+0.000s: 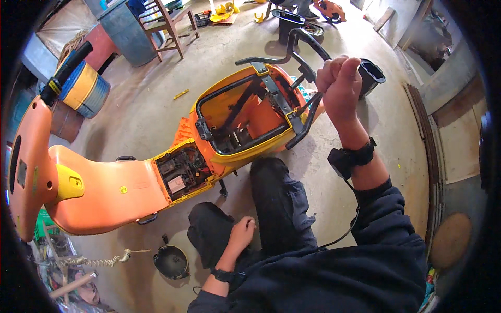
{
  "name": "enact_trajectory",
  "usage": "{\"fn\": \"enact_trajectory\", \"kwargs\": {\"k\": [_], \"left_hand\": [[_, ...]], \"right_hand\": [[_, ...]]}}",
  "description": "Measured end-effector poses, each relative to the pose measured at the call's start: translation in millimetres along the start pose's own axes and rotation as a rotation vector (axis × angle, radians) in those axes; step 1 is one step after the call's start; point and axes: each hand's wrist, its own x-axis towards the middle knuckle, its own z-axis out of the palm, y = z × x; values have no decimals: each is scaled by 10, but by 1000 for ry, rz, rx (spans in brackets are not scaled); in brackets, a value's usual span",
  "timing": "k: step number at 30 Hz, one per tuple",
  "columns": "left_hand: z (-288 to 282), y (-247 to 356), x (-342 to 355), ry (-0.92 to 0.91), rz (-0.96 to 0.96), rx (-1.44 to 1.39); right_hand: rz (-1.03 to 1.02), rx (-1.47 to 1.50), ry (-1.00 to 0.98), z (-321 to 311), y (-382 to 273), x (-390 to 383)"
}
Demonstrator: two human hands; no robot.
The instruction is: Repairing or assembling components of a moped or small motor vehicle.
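Observation:
An orange and yellow scooter body (pixel 109 188) lies across the view, with an open rear compartment (pixel 265 121) framed in black and an exposed bay of wiring (pixel 182 167). My right hand (pixel 339 86) is raised at its right, fingers wrapped round a bent black tubular rail (pixel 308 39) above the compartment; part of the rail is hidden behind the fist. My left hand (pixel 241 235) is low between my knees, fingers curled; whatever it may hold is hidden. A round black part (pixel 170 262) sits on the floor left of my left knee.
Black bins (pixel 369 78) stand beyond the scooter. A yellow-blue barrel (pixel 86 91), wooden chair (pixel 169 31) and small yellow tool (pixel 181 94) are at upper left. Long dark strips (pixel 422 135) line the right wall. Clutter (pixel 73 281) fills the lower left. Another person's legs (pixel 297 8) show far back.

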Motion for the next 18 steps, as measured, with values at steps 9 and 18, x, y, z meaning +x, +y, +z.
{"fn": "enact_trajectory", "kwargs": {"k": [9,18], "left_hand": [[-21,-228,-1,-10,-116,-80],[9,-217,-6,-11,-92,-70]], "right_hand": [[47,48,-46,35,303,54],[68,-10,-93,41,357,142]]}}
